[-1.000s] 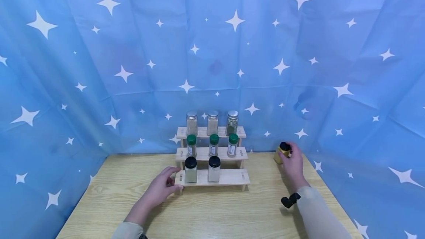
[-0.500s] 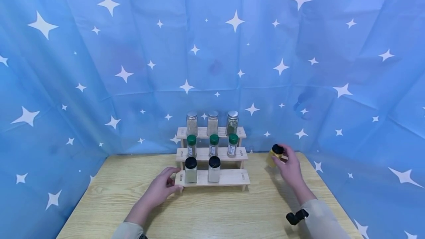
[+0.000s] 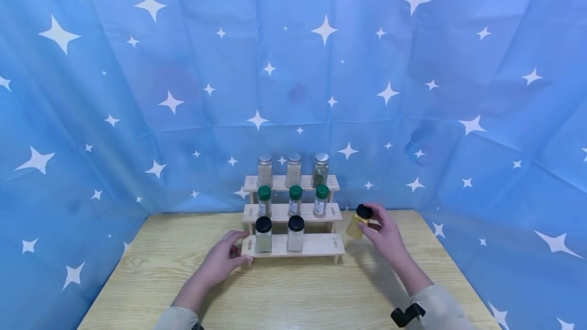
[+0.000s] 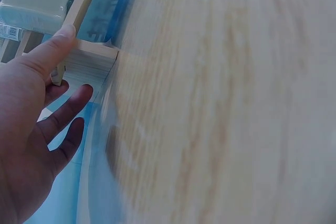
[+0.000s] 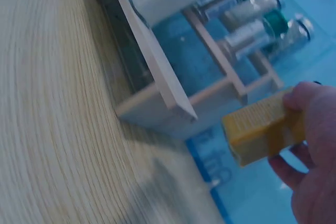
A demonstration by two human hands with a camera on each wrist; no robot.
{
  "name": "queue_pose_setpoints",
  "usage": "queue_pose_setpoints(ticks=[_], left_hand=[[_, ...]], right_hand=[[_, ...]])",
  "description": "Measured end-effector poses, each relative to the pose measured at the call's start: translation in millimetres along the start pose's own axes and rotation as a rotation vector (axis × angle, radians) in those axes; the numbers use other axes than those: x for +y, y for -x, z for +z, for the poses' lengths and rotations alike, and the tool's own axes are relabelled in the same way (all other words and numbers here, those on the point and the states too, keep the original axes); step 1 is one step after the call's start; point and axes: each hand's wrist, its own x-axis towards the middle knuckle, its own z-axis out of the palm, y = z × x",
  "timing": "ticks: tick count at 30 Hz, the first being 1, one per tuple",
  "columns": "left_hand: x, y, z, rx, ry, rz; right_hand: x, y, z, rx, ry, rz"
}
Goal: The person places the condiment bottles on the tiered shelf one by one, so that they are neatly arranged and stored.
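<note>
Pinched near its black cap by my right hand (image 3: 385,234) is a spice jar of yellow powder (image 3: 356,226), tilted and raised off the table, just right of a three-step wooden rack (image 3: 321,244). In the right wrist view the yellow jar (image 5: 262,127) has its base toward the rack's end. My left hand (image 3: 223,258) grips the left end of the bottom step, thumb on the front edge, as the left wrist view shows with the thumb (image 4: 50,51). On that step stand two black-capped jars, one greenish (image 3: 263,238) and one whitish (image 3: 295,238), left of a bare stretch.
Three green-capped jars (image 3: 295,202) stand on the middle step, and three silver-capped jars (image 3: 293,172) on the top one. The rack rests on a wood-grain table (image 3: 293,294). A blue star-patterned curtain (image 3: 293,90) encloses the back and sides.
My right hand has carried the yellow jar leftward from the table's right side, toward the rack, and the jar now tilts. The left hand and the rack have stayed put.
</note>
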Motion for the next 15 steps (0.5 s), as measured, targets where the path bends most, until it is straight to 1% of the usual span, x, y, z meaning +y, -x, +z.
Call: queue_pose_setpoints(ticks=[4, 9, 11, 15], left_hand=[[1.2, 0.2, 0.0, 0.005, -0.003, -0.001], [2.7, 1.5, 0.0, 0.010, 0.003, -0.006], [2.3, 1.7, 0.2, 0.007, 0.002, -0.007], [0.7, 1.2, -0.1, 0.006, 0.002, -0.002]], right_hand=[[-8, 3.2, 8, -0.052, -0.025, -0.029], [-17, 5.9, 18, -0.103, -0.004, -0.065], [-20, 6.8, 22, -0.125, 0.003, -0.073], [-24, 7.4, 31, -0.164, 0.009, -0.061]])
